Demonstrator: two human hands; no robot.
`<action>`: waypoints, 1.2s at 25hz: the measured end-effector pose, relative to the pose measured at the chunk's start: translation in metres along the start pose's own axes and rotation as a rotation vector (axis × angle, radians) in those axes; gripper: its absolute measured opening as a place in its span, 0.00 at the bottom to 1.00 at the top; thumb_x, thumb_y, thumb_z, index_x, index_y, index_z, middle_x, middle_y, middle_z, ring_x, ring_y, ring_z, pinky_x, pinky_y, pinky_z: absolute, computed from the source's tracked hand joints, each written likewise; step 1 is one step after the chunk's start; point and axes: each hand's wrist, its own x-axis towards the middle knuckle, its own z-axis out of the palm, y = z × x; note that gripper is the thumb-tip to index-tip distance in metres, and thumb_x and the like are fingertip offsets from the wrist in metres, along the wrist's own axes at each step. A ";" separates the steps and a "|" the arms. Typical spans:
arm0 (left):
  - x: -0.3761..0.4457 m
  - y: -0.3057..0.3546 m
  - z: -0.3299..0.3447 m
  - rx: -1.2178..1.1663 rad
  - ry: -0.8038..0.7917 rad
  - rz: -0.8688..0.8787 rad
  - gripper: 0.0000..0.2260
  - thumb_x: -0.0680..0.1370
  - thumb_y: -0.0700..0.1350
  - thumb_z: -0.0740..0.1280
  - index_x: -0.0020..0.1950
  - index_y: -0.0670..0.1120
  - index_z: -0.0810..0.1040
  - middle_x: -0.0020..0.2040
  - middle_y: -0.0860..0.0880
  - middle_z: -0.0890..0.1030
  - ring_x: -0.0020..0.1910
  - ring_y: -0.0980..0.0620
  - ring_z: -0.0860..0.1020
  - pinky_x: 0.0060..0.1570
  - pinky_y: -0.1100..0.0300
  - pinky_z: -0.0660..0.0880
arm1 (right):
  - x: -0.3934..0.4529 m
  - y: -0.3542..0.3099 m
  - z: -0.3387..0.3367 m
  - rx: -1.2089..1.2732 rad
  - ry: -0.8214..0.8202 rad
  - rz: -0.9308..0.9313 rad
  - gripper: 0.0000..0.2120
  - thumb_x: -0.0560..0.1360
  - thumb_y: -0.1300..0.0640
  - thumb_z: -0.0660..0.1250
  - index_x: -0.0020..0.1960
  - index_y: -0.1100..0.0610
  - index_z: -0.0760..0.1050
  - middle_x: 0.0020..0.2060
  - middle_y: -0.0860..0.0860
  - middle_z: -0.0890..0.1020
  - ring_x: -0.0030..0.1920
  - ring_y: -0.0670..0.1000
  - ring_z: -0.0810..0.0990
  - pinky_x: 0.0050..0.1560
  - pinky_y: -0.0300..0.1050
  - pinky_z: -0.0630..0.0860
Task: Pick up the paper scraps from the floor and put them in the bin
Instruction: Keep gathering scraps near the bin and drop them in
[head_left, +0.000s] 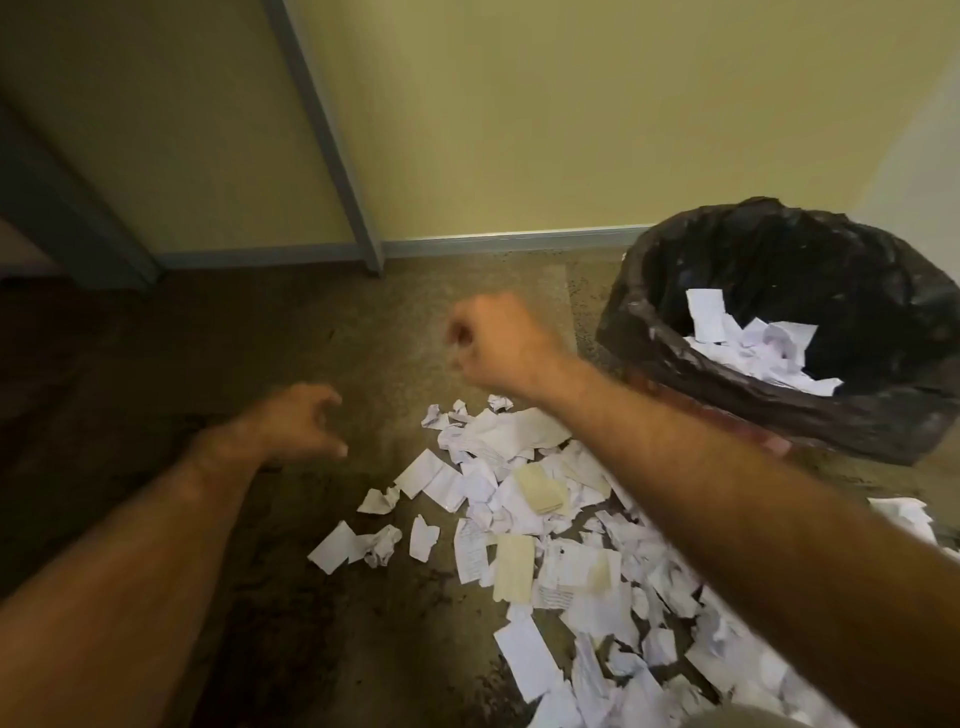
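White paper scraps (545, 525) lie in a thick drift across the brown floor (291, 597), running from near the middle of the head view down to its lower right corner, with a few crumpled bits strayed off to the left. The bin (810, 410), lined with a black bag, stands just beside the heap at the right and already holds a small layer of paper. The left hand (301, 426) hovers above bare floor with fingers loosely curled, holding nothing. The right hand (493, 343) hangs over the far edge of the pile, fingers curled under; whether it holds a scrap I cannot tell. By my reading the job is barely begun: most of the paper is still on the floor.
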 end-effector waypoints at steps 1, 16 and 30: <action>0.006 -0.020 0.024 -0.036 -0.019 -0.051 0.39 0.69 0.46 0.78 0.75 0.51 0.63 0.72 0.44 0.70 0.68 0.44 0.70 0.64 0.48 0.72 | 0.004 -0.005 0.031 -0.033 -0.131 -0.003 0.12 0.73 0.57 0.72 0.56 0.54 0.79 0.51 0.52 0.82 0.51 0.51 0.80 0.54 0.46 0.77; 0.054 -0.073 0.178 0.027 -0.081 -0.097 0.58 0.59 0.61 0.80 0.77 0.63 0.44 0.76 0.42 0.44 0.76 0.37 0.53 0.72 0.42 0.63 | 0.012 0.008 0.245 -0.351 -0.557 0.109 0.49 0.69 0.40 0.73 0.77 0.39 0.43 0.78 0.59 0.43 0.76 0.66 0.48 0.70 0.57 0.65; 0.070 -0.067 0.187 -0.072 0.206 0.040 0.07 0.75 0.40 0.68 0.50 0.48 0.82 0.53 0.46 0.78 0.49 0.49 0.76 0.47 0.60 0.73 | 0.026 0.005 0.254 -0.196 -0.400 0.188 0.12 0.77 0.61 0.65 0.59 0.58 0.79 0.56 0.58 0.79 0.56 0.58 0.78 0.55 0.49 0.75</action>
